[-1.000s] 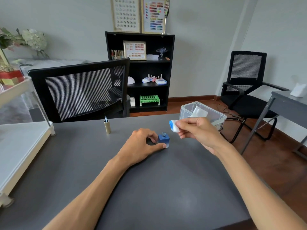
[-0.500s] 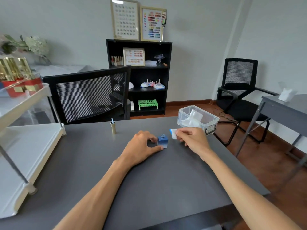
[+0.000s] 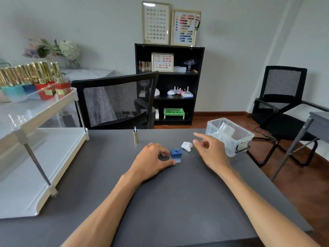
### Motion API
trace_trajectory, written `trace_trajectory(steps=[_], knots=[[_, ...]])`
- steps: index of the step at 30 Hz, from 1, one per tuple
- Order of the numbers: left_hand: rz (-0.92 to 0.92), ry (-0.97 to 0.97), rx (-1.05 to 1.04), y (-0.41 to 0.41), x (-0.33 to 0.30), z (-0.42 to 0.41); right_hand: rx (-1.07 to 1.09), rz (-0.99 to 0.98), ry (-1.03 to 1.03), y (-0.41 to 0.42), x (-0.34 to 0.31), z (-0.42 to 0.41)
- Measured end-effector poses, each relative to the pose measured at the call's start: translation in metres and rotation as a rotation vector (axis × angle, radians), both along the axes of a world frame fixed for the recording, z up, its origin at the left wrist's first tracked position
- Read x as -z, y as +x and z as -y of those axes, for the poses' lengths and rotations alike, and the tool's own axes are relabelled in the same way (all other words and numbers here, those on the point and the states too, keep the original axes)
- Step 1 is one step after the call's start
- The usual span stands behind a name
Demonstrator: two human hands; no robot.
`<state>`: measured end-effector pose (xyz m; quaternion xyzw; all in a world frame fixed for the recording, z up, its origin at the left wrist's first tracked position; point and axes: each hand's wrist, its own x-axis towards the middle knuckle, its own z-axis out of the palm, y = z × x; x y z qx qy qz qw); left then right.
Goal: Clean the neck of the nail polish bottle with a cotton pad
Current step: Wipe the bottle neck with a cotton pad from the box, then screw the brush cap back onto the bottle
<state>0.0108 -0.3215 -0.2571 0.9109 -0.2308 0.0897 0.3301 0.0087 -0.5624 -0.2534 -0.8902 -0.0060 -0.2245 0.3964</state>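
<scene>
A small blue square nail polish bottle (image 3: 175, 155) stands uncapped on the dark grey table (image 3: 178, 202), its bare neck pointing up. My left hand (image 3: 153, 161) holds the bottle from its left side between thumb and fingers. A crumpled white cotton pad (image 3: 186, 146) lies on the table just right of and behind the bottle. My right hand (image 3: 209, 151) hovers right of the pad with fingers spread, holding nothing. The bottle's gold cap with its brush (image 3: 135, 136) stands upright further back on the left.
A clear plastic box (image 3: 231, 138) with white pads sits at the table's right back corner. A white two-tier shelf (image 3: 35, 157) with gold-capped bottles stands on the left. A black mesh chair (image 3: 117, 104) is behind the table, another at the right.
My right hand came down with the cotton pad, let it go on the table beside the bottle and opened. The left hand stays on the bottle. The camera tilted back.
</scene>
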Motion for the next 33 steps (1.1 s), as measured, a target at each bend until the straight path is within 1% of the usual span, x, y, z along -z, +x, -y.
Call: trace_trajectory(steps=[2, 4, 7, 10, 15, 18, 21, 24, 26, 29, 31, 33], knots=[[-0.01, 0.009, -0.01, 0.0, -0.001, -0.002, -0.046, 0.097, -0.007, -0.007, -0.004, -0.005], [-0.016, 0.015, -0.008, 0.001, -0.002, -0.003, -0.157, 0.116, 0.009, -0.016, -0.007, -0.013], [-0.013, 0.019, -0.01, 0.002, -0.003, -0.006, -0.314, 0.0, 0.047, -0.024, -0.005, -0.03], [-0.015, 0.018, -0.008, 0.005, -0.001, -0.009, -0.345, -0.108, 0.023, -0.019, 0.002, -0.044], [-0.049, 0.004, 0.039, 0.007, -0.006, -0.018, -0.362, -0.099, -0.066, -0.004, 0.001, -0.051], [-0.098, -0.02, 0.036, 0.011, -0.018, -0.037, -0.412, -0.142, -0.076, 0.003, -0.003, -0.052], [-0.041, -0.177, -0.078, 0.016, -0.026, -0.065, -0.444, -0.171, -0.077, 0.013, -0.007, -0.061], [0.061, -0.318, -0.303, 0.024, -0.024, -0.086, -0.466, -0.149, -0.095, 0.019, -0.007, -0.074], [0.021, -0.376, -0.414, 0.03, -0.017, -0.09, -0.46, -0.117, -0.105, 0.02, -0.006, -0.078], [-0.103, -0.363, -0.476, 0.04, -0.005, -0.083, -0.488, -0.115, -0.095, 0.02, -0.005, -0.077], [-0.088, -0.281, -0.503, 0.045, -0.002, -0.076, -0.512, -0.126, -0.081, 0.018, -0.005, -0.075], [-0.045, -0.25, -0.5, 0.047, -0.004, -0.069, -0.522, -0.129, -0.085, 0.018, -0.005, -0.074]])
